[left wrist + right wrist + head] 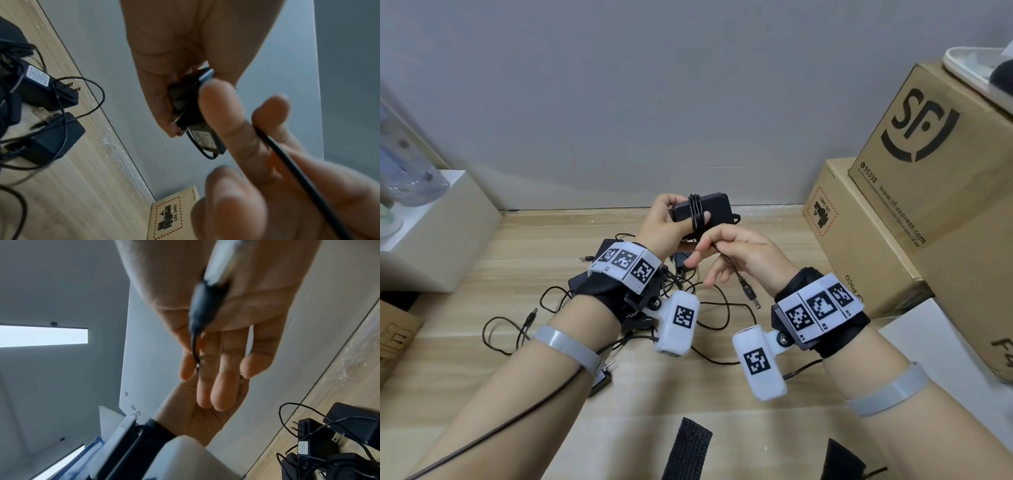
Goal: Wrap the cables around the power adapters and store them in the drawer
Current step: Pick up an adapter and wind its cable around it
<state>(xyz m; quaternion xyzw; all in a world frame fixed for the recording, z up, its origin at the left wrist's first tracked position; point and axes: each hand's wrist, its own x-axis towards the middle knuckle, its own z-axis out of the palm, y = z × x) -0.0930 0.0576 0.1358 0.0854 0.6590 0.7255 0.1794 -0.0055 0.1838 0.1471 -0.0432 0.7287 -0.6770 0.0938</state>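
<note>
My left hand [674, 219] grips a black power adapter [710, 205] held up above the floor, thumb pressing on the cable coils [695, 214] wound round its middle. Just below it, my right hand [710, 247] pinches the free end of that cable [727, 260] between thumb and forefinger, the other fingers spread. The barrel plug [750, 295] dangles under the right palm and shows blurred in the right wrist view [202, 305]. In the left wrist view the adapter [189, 104] shows its prongs and label. No drawer is in view.
A tangle of several more black adapters and loose cables [654, 291] lies on the wooden floor [500, 274] beneath my hands. Cardboard boxes [859, 240] are stacked at the right, a white box [441, 222] stands at the left, and a grey wall is behind.
</note>
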